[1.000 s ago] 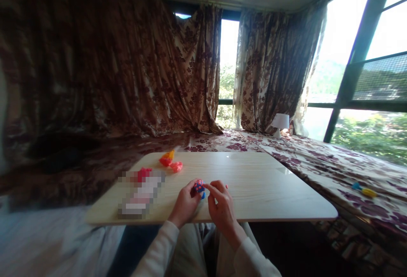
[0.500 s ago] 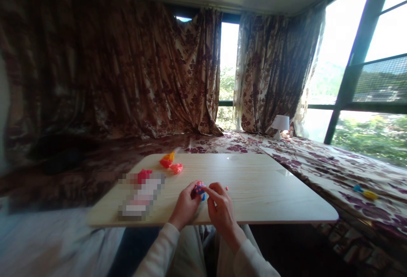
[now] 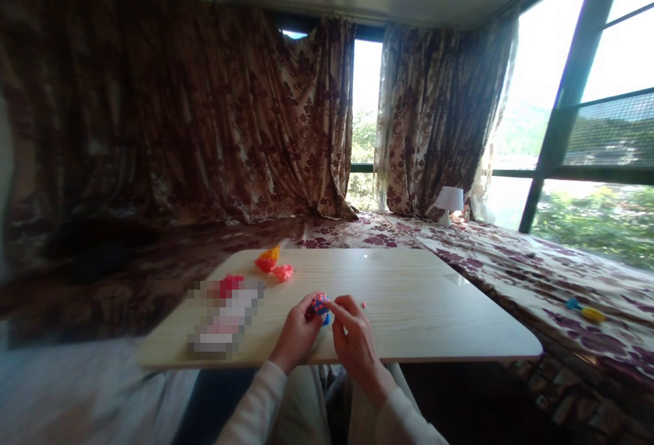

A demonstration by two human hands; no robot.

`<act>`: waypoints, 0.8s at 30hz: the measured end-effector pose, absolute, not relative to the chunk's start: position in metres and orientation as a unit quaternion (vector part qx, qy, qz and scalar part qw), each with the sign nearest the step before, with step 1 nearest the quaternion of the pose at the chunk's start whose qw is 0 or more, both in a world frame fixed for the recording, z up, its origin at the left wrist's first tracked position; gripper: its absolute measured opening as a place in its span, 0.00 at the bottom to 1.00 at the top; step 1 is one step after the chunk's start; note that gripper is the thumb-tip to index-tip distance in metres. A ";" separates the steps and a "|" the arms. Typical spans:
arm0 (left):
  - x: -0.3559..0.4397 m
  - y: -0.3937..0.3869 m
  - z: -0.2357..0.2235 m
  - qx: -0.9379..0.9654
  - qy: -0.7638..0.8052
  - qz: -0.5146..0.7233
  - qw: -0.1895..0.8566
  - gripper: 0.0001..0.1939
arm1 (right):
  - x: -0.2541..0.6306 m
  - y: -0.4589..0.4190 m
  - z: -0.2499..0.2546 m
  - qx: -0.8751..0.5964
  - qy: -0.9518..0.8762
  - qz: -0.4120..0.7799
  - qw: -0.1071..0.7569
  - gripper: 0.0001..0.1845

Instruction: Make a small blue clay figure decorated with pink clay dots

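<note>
A small blue clay-like ball with coral-red dots (image 3: 320,304) is held above the near middle of the table. My left hand (image 3: 296,330) grips it from the left, fingers curled round its side. From the right, the outstretched index finger of my right hand (image 3: 353,333) touches the ball; the thumb sits apart below and the other fingers are bent. Just under the ball shows a blue lump (image 3: 325,320), partly hidden by the left hand. A tiny pink-red piece (image 3: 364,304) lies on the table beyond my right knuckles.
On the pale wooden table (image 3: 434,315) lie an orange-red crumpled lump (image 3: 267,259), a coral one (image 3: 283,272) and a dark pink one (image 3: 231,285). A pixelated flat item (image 3: 227,322) is at the left. Beyond stand a white lamp (image 3: 450,200) and a blue-and-yellow item (image 3: 593,313).
The view has shifted very slightly. Both hands keep almost the same pose, with the left still holding the dotted ball and the right index finger still against it.
</note>
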State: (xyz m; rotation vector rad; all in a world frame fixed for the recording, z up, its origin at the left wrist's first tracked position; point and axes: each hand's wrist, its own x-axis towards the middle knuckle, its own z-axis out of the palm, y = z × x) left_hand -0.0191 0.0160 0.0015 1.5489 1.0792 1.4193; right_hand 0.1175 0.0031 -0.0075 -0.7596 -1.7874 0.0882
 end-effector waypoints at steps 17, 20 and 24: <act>-0.023 0.012 0.004 0.628 0.428 0.534 0.371 0.22 | 0.118 0.001 -0.007 -0.301 -0.728 0.076 0.611 0.19; -0.023 0.011 0.005 0.632 0.426 0.528 0.375 0.22 | 0.119 0.000 -0.006 -0.304 -0.735 0.074 0.602 0.19; -0.024 0.012 0.004 0.637 0.425 0.528 0.368 0.23 | 0.119 -0.001 -0.003 -0.304 -0.747 0.067 0.588 0.19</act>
